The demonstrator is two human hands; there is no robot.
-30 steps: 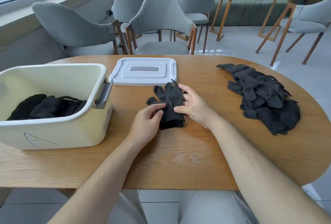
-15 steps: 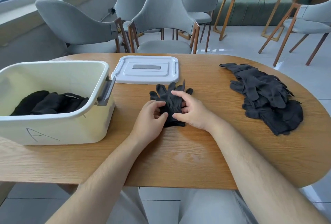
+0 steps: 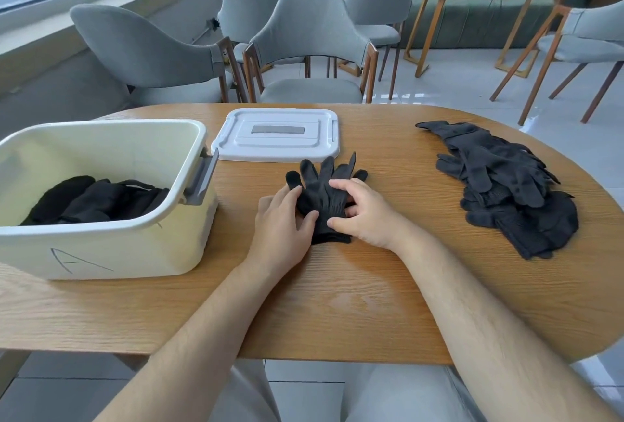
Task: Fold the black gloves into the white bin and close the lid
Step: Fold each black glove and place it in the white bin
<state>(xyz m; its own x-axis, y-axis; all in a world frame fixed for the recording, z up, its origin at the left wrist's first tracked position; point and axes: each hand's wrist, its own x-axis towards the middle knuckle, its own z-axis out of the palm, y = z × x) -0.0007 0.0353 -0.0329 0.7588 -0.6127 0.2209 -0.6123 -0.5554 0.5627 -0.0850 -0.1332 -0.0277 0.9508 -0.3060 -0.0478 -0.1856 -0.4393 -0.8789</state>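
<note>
Gripping black glove point(image 3: 325, 187), left hand point(image 3: 282, 220), right hand point(image 3: 364, 214), fingers point(image 3: 340, 184) curled inward

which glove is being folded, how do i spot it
On the oval wooden table, find the flat white lid at the far middle. Just in front of it lies a black glove, fingers pointing away, held by the left hand and right hand. Unlike the loose pile at right and the gloves in the bin, it sits apart.
</note>
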